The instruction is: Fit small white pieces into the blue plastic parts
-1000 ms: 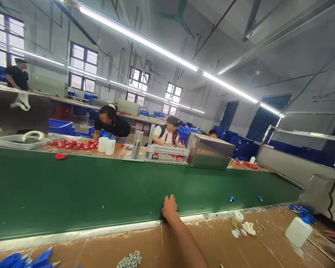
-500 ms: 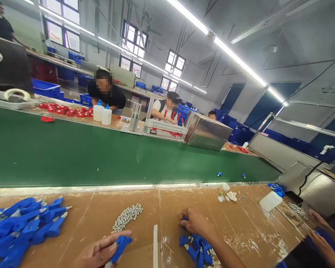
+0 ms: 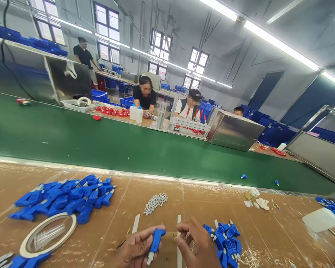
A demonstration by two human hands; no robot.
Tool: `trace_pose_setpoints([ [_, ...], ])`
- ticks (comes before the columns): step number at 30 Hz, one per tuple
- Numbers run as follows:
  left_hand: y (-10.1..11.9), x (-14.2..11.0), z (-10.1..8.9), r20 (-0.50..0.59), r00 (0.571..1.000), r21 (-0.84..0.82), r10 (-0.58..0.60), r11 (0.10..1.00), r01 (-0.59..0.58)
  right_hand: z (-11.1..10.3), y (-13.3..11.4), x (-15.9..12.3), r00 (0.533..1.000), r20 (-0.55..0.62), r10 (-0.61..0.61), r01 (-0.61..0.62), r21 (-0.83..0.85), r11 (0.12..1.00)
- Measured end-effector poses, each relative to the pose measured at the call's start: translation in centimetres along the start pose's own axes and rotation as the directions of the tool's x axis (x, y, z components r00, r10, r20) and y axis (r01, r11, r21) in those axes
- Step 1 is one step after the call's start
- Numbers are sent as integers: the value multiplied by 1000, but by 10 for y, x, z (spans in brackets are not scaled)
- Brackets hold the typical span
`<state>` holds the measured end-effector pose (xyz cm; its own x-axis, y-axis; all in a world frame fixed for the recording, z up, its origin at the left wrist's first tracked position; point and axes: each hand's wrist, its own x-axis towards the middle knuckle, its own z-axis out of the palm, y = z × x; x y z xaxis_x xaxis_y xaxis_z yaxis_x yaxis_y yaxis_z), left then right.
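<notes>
My left hand (image 3: 141, 245) is closed around a blue plastic part (image 3: 156, 240) with a pale grey tip pointing down toward me. Just to its right is my right hand (image 3: 195, 242), fingers curled with thumb and fingertips close together; whatever they may hold is too small or hidden to make out. Beyond both hands lies a small heap of grey pellet-like pieces (image 3: 155, 203). A pile of blue parts with grey tips (image 3: 226, 242) sits right beside my right hand. Farther left is a larger pile of similar blue parts (image 3: 69, 197).
A roll of tape (image 3: 24, 247) lies front left, with clear plastic tubes inside its ring. Pale strips (image 3: 179, 223) are on the brown tabletop (image 3: 123, 208). A green belt (image 3: 106, 141) runs behind, carrying a few small parts. Right, a white bottle (image 3: 322, 219) lies tipped. Co-workers sit across.
The view has swung left. My right hand has come from the tabletop near the right pile to beside my left hand. The left hand still holds a blue part.
</notes>
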<state>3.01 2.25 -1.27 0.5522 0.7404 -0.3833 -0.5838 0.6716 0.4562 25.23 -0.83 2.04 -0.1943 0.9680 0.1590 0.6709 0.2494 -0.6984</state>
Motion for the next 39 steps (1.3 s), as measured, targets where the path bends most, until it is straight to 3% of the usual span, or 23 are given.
trace_pose_setpoints([
  [3,5,-6,-12,-77,996,-40,36,998,-40,7,13,-10,984,98,149,-150,1,989],
  [5,8,-9,-23,-125,991,-62,52,996,-60,17,26,-20,951,216,222,-252,125,960],
  [7,7,-10,-32,-147,988,-69,55,995,-66,33,41,-32,936,261,236,-311,297,903],
  [11,-4,-7,-42,-124,992,-91,37,995,-49,63,57,-47,958,173,230,-286,486,826],
  [16,-18,-2,-56,-129,992,-101,-4,995,-10,72,46,-43,963,122,239,-268,425,865],
  [20,-17,-7,-59,-173,985,-82,7,996,-22,74,34,-40,965,89,247,-262,409,874],
  [25,-14,-12,-53,-208,977,-42,37,998,-47,78,26,-42,987,58,150,-161,340,927],
  [33,-17,-15,-54,-240,971,-94,-15,996,-8,80,32,-41,995,79,-54,26,317,948],
  [39,-17,-11,-53,-276,959,-127,-64,991,30,69,25,-36,979,-47,-198,200,53,978],
])
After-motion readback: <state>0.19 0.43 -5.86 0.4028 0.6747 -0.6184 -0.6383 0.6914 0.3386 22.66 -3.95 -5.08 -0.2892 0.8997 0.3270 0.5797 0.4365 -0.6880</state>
